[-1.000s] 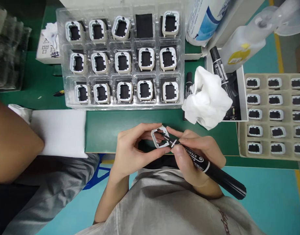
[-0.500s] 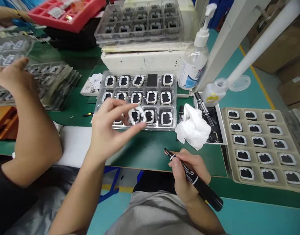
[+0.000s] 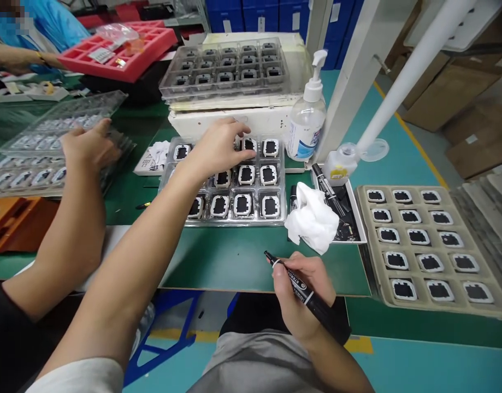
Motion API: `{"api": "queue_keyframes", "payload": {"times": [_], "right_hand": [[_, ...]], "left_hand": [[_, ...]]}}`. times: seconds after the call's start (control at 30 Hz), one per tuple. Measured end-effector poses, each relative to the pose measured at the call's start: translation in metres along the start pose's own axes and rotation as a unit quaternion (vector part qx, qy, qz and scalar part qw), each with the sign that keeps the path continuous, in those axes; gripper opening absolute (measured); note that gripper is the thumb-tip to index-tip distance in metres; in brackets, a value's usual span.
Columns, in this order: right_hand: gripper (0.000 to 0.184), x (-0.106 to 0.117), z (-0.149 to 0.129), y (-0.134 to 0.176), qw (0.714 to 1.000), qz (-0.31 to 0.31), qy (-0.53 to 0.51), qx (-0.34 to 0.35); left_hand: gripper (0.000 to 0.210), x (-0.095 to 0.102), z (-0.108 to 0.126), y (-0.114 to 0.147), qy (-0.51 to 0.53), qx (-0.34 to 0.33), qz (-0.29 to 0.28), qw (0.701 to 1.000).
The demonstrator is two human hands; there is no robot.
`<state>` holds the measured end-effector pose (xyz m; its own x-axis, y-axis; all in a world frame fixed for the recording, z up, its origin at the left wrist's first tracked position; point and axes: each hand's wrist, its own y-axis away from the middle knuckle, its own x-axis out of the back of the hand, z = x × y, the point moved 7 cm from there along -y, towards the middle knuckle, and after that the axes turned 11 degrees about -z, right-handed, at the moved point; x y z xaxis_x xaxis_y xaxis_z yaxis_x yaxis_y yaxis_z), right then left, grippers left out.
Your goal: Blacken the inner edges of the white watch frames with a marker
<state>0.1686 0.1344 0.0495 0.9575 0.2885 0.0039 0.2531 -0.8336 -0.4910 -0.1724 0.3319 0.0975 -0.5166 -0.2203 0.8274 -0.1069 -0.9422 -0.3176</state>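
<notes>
My left hand (image 3: pixel 224 144) reaches over the clear plastic tray (image 3: pixel 251 222), thumb and fingertips around a small white frame (image 3: pixel 254 145) at a back-row pocket. The frame has a dark centre; whether it rests fully in the pocket I cannot tell. Several similar white frames fill other pockets, and my forearm hides some at the left. Closer to me, my right hand (image 3: pixel 303 295) holds a black marker pen (image 3: pixel 302 289), its dark tip pointing up and left above the green table (image 3: pixel 218 256).
Right of the tray are a crumpled white tissue (image 3: pixel 312 218), a box of markers (image 3: pixel 362 236), a pump bottle (image 3: pixel 306 128) and a small white bottle (image 3: pixel 341 164). A beige tray (image 3: pixel 376 273) stands far right. A co-worker's hand (image 3: pixel 89 144) grips clear trays at left.
My left hand has carried the white frame from above the front row to the back-row pocket. The co-worker's hand has shifted right, onto a lifted tray. The view has tilted up.
</notes>
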Motion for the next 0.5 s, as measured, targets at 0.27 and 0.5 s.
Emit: {"api": "queue_keyframes", "payload": {"times": [0.27, 0.5], "right_hand": [[0.015, 0.001, -0.003, -0.002, 1.000, -0.008, 0.024, 0.002], [0.015, 0.003, -0.002, 0.000, 0.999, -0.011, 0.040, 0.006]], "left_hand": [[0.021, -0.024, 0.043, -0.023, -0.063, -0.043, -0.068, 0.995], [0.007, -0.043, 0.056, -0.043, -0.087, -0.068, -0.132, 0.985]]}}
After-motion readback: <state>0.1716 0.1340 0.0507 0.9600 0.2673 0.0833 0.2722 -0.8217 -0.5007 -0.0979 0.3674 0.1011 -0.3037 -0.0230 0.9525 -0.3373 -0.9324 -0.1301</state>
